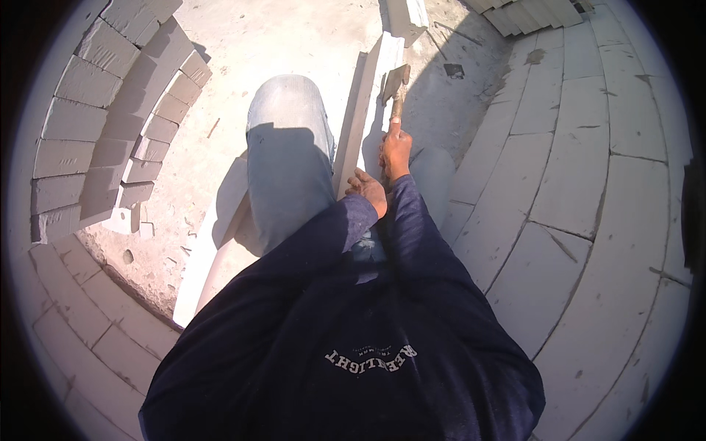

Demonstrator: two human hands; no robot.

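A long pale block (365, 110) stands on its edge between my knees, running away from me. My left hand (368, 189) rests on the near end of its top edge. My right hand (396, 149) grips the wooden handle of a small hatchet-like tool (396, 82), whose metal head lies against the block's right face, further along. My left knee (288, 140) in light jeans is raised to the left of the block. Dark blue sleeves cover both forearms.
Stacked pale blocks (110, 125) form a curved pile at the left. A wall of laid blocks (581, 169) runs along the right and under me. More blocks (526, 13) lie at the top right. Dusty ground (243, 51) with small debris lies ahead.
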